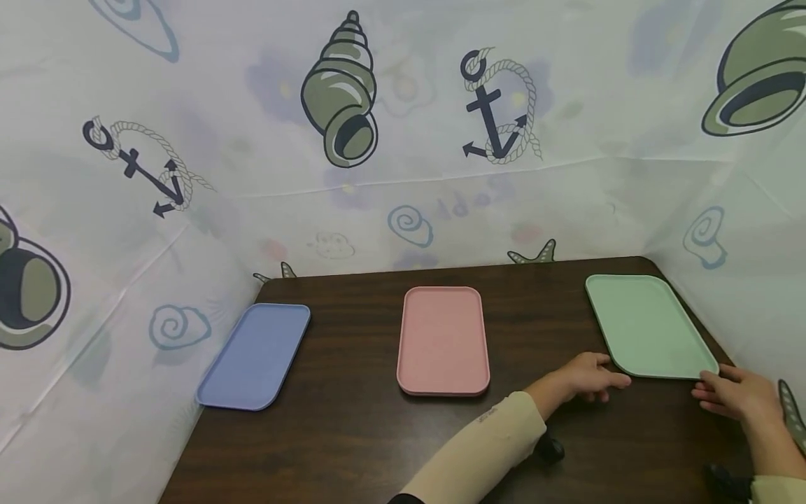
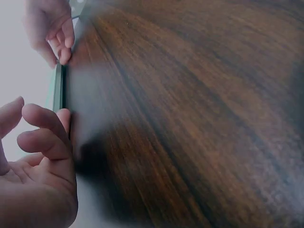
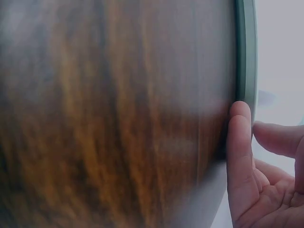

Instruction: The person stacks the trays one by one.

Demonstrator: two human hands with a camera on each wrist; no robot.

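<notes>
green tray (image 1: 651,325) sits right-side on the table (image 1: 352,448). i've got my right hand (image 1: 738,393) pinching one near corner, left hand (image 1: 587,374) loose-fingered by the other. probably light, stiff, slick-ish; i'd grip the rim (image 3: 247,47).

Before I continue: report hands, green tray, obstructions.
Left hand, right hand at green tray, near corners; grips unclear. Beside right edge of table. Pink tray apart, leftward; no obstruction seen.

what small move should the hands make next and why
I'd probably ease the left hand and right hand away from the green tray: both are at its near corners, and it appears to lie flat on the table, in a rough row with the pink tray and blue tray.
</notes>
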